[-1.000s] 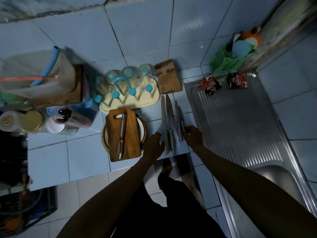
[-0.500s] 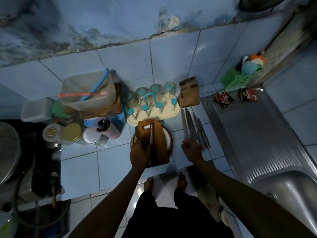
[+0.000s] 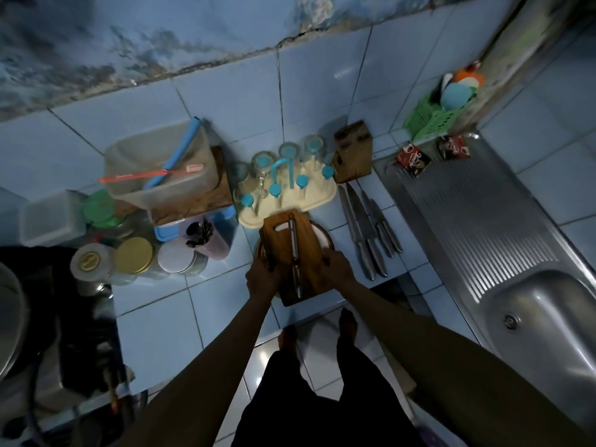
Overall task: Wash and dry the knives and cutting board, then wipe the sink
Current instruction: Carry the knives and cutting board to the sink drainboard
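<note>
Head view puts the cutting board between your two hands on the counter, its long axis running away from you toward the wall. Your left hand grips its left edge, your right hand its right edge, fingers curled over the sides. A steel tool lies loose along the board, likely to roll. The knives lie just right, the sink farther right.

The tiled counter carries four knives, a knife block, jars and a cup rack.
</note>
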